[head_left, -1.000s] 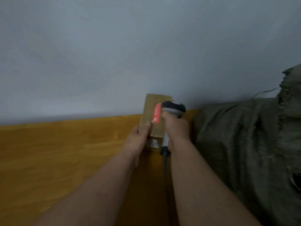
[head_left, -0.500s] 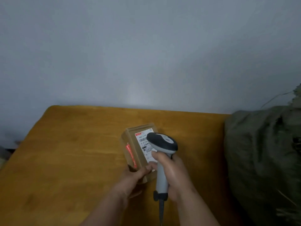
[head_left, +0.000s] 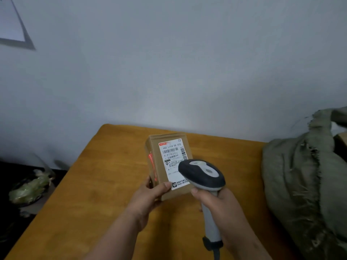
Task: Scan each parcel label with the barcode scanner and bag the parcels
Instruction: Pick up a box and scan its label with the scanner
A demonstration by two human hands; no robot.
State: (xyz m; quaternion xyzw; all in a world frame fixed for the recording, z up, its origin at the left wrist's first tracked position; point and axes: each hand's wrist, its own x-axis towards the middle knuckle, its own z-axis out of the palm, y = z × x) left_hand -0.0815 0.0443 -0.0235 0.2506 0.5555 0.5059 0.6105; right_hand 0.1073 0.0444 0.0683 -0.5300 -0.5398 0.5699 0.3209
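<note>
My left hand [head_left: 148, 196] grips the near end of the cardboard parcel [head_left: 165, 166], thumb on its label [head_left: 173, 160]. The parcel sits over the wooden table [head_left: 93, 194], long axis running away from me. My right hand [head_left: 217, 203] is wrapped around the barcode scanner [head_left: 201, 175], whose head overlaps the label's near right part. The barcode lies ahead of it. The green sack [head_left: 304, 175] stands to my right.

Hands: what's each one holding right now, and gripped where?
Left hand holds the cardboard parcel by its near lower-left corner, thumb on the label face. Right hand grips the barcode scanner by its handle.
</note>
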